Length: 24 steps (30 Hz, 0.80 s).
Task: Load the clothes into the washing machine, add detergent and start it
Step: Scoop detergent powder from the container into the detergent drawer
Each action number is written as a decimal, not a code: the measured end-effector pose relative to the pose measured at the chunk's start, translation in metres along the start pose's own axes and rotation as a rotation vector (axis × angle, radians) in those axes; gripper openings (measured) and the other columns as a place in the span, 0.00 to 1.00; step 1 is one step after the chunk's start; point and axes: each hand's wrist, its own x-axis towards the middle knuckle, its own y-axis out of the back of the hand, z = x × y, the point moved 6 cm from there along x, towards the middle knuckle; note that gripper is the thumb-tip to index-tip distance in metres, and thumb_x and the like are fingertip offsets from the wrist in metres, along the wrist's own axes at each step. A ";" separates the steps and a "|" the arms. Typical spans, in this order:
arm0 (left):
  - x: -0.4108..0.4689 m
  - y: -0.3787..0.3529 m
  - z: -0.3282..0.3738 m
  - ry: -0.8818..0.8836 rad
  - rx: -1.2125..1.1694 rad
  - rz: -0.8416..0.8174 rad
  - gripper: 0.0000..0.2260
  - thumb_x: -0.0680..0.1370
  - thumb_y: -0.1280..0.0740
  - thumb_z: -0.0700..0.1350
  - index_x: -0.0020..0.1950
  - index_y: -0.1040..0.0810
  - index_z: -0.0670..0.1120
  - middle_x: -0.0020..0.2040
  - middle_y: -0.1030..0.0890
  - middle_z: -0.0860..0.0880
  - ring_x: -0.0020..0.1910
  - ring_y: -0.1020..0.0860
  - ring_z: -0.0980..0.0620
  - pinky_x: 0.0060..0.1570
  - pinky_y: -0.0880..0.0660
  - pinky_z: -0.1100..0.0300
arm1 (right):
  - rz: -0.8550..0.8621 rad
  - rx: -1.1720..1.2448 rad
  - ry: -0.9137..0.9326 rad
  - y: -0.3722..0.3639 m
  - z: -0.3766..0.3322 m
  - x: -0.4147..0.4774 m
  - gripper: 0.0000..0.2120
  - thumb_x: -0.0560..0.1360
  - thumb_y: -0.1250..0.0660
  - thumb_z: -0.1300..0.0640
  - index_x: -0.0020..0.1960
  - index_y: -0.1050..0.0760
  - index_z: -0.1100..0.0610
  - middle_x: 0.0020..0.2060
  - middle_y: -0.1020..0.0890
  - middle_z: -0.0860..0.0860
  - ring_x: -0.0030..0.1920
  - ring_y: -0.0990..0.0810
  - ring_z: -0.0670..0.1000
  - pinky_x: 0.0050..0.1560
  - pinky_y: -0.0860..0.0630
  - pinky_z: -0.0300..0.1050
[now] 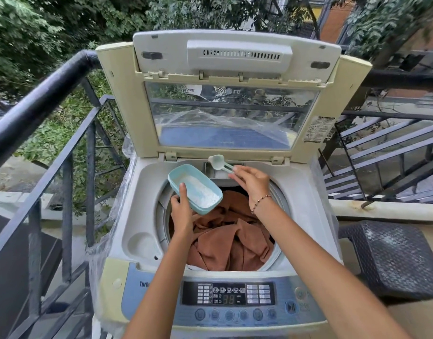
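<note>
A dark metal railing (39, 99) runs along the left side. Next to it stands a top-loading washing machine (308, 216), its lid (235, 55) raised upright at the back. The left hand (182, 211) grips a pale blue rectangular tub (194, 188) over the left rim of the drum, thumb up its near wall and fingers beneath. The tub's long axis runs from far left to near right, and its open face tilts up toward the viewer. White powder coats its floor. Brown clothes (232, 238) lie crumpled in the drum below. A pale scoop (219, 162) is held above the small compartment (210, 167) at the back rim, with its bowl pointing left and its handle running right. The right hand (252, 182), with a beaded bracelet (259, 201) at the wrist, pinches the handle end in its fingertips. The control panel (235, 293) at the front shows lit digits. A dark woven stool (394, 255) stands to the right of the machine.
</note>
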 end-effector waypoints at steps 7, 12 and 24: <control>-0.010 -0.018 -0.005 -0.005 0.053 -0.101 0.31 0.69 0.39 0.73 0.59 0.25 0.50 0.56 0.18 0.47 0.50 0.17 0.47 0.49 0.19 0.45 | -0.131 -0.722 0.507 -0.035 0.000 -0.027 0.04 0.68 0.27 0.61 0.43 0.16 0.59 0.39 0.14 0.53 0.37 0.19 0.41 0.46 0.22 0.36; -0.014 -0.021 -0.001 -0.048 0.035 -0.134 0.25 0.75 0.41 0.67 0.59 0.22 0.50 0.54 0.17 0.45 0.49 0.16 0.46 0.50 0.20 0.43 | -0.292 -1.072 0.721 -0.038 0.001 -0.053 0.07 0.69 0.28 0.55 0.44 0.16 0.58 0.41 0.14 0.51 0.44 0.18 0.49 0.50 0.25 0.42; -0.039 -0.074 -0.016 0.083 0.085 -0.192 0.31 0.69 0.40 0.72 0.58 0.21 0.51 0.53 0.16 0.46 0.48 0.16 0.45 0.38 0.19 0.54 | 0.029 -1.121 0.411 0.044 -0.037 -0.035 0.09 0.70 0.31 0.56 0.42 0.18 0.62 0.37 0.15 0.58 0.41 0.18 0.56 0.47 0.24 0.48</control>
